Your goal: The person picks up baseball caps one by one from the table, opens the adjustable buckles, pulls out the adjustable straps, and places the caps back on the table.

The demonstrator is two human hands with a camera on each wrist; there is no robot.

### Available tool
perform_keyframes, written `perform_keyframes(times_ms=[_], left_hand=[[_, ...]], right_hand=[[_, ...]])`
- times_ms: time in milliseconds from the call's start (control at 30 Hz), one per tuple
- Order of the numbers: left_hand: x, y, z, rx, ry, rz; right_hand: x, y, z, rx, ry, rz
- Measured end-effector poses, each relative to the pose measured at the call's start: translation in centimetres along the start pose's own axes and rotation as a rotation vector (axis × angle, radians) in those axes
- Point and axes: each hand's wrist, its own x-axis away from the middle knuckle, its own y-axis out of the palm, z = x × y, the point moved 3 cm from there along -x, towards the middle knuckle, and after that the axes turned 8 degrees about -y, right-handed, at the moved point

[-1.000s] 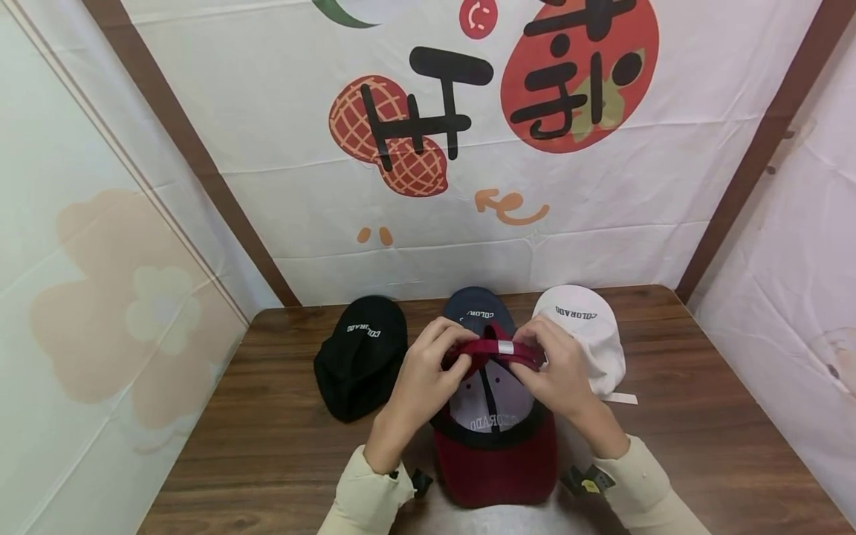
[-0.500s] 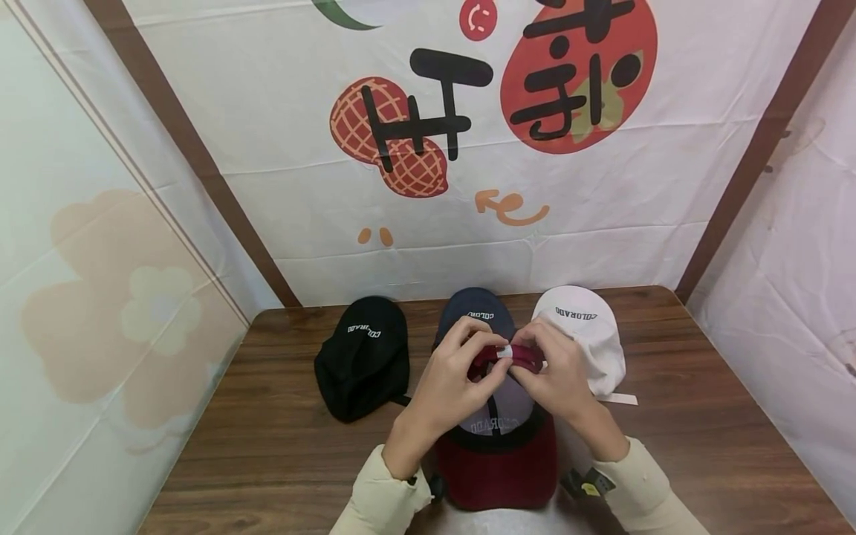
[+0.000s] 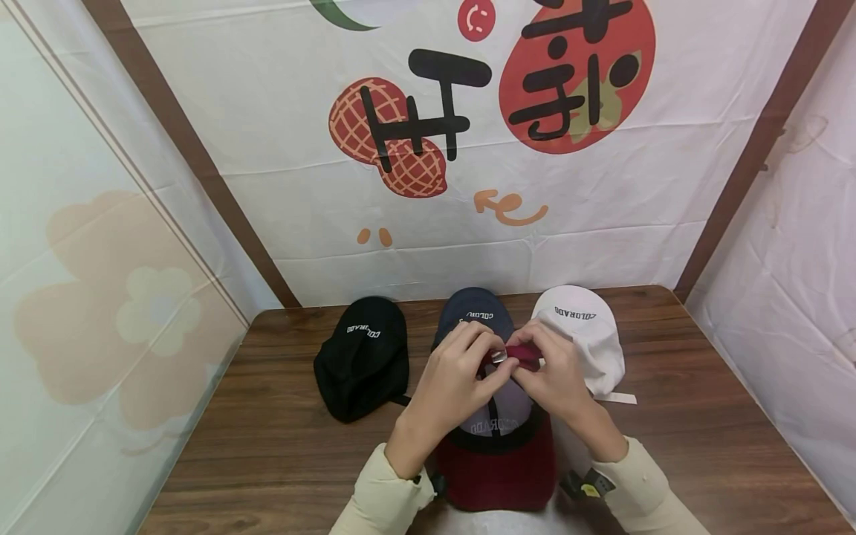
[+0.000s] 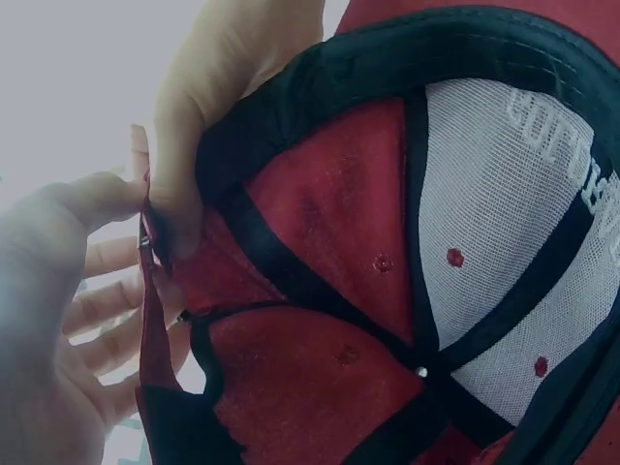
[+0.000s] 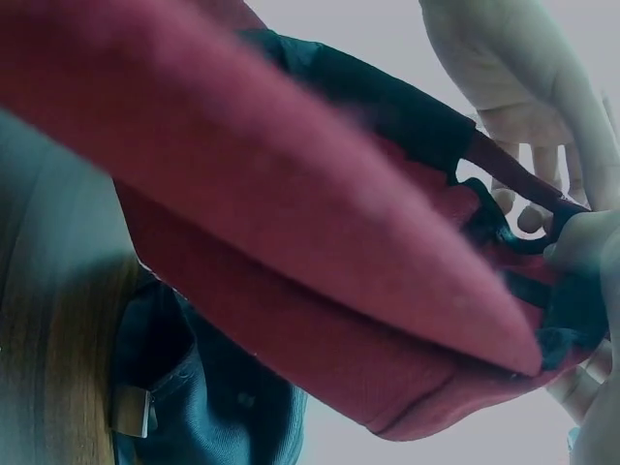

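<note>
A dark red baseball cap is turned with its inside up, its visor toward the person and its back strap away. My left hand pinches that strap right by the small metal buckle. On the other side my right hand pinches the cap's red back edge close to the buckle, thumb toward the person. The hands' fingertips almost meet. Black sweatband, grey mesh front lining and black seam tape show inside the cap. My hands cover part of the strap in the head view.
Behind the red cap a navy cap lies on the wooden table, partly hidden by my hands. A black cap lies to the left, a white cap to the right. A printed cloth hangs behind the table.
My left hand has moved right along the strap to the buckle, near the right hand. The buckle has tilted. The right hand and the other caps stay almost in place.
</note>
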Motion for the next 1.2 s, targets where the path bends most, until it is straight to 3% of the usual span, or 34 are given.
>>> perform_keyframes(times_ms=[233,433,633,933,1200], left_hand=[[0.0,-0.1,0.2,-0.119,0.070,0.076],[0.0,-0.3,-0.1,-0.082,0.004,0.126],[0.1,-0.4,-0.1,-0.044,-0.054,0.136],[-0.2,-0.5,0.3,-0.045,-0.051,0.126],[-0.3,-0.7,0.4,-0.041,-0.037,0.132]], right_hand=[[0.1,0.1,0.0,0.025,0.024,-0.013],[0.0,0.1,0.2,0.067,0.039,-0.008],[-0.2,0.1,0.0,0.042,-0.053,0.013],[-0.6,-0.1,-0.5,0.125,-0.228,0.069],[-0.8,-0.2,-0.9,0.124,-0.266,0.072]])
